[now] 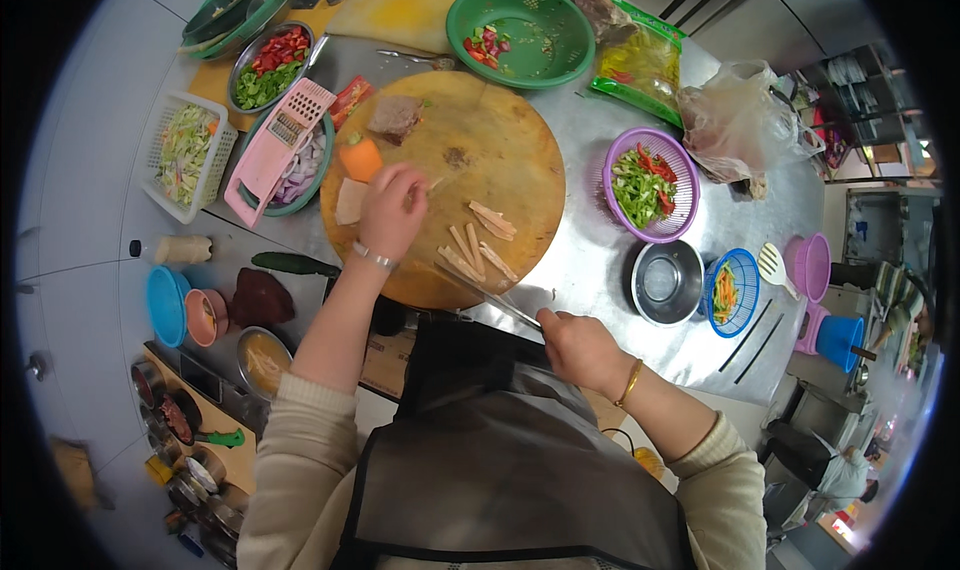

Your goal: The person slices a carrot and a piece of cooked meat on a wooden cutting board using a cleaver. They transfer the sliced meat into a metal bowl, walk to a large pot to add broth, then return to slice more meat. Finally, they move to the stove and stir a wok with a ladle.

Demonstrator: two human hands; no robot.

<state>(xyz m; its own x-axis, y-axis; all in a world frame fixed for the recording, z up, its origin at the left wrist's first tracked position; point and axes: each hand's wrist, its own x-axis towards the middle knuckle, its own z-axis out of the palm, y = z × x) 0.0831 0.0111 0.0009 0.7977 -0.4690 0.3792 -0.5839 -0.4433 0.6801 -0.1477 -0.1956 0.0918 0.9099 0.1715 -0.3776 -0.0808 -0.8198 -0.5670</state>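
My right hand [583, 347] grips the handle of a kitchen knife [491, 298]. Its blade reaches over the near edge of a round wooden chopping board [510, 146]. My left hand [394, 208], slightly blurred, hovers above the board with curled fingers. A thin pale sliver lies by its fingertips; whether the hand pinches it is unclear. Beside that hand is a flat beige slab [350, 201], partly covered by it. Beige cut strips [472, 249] lie between the hand and the blade. An orange bell pepper [361, 157] and a piece of dark meat [396, 118] sit farther back.
Around the board stand a green basin [555, 41], a purple colander of cut peppers [651, 131], a steel bowl [667, 281] and a blue basket [739, 330]. At left, a pink grater [259, 172] rests across a bowl of onion. A cucumber [292, 263] lies near my left forearm.
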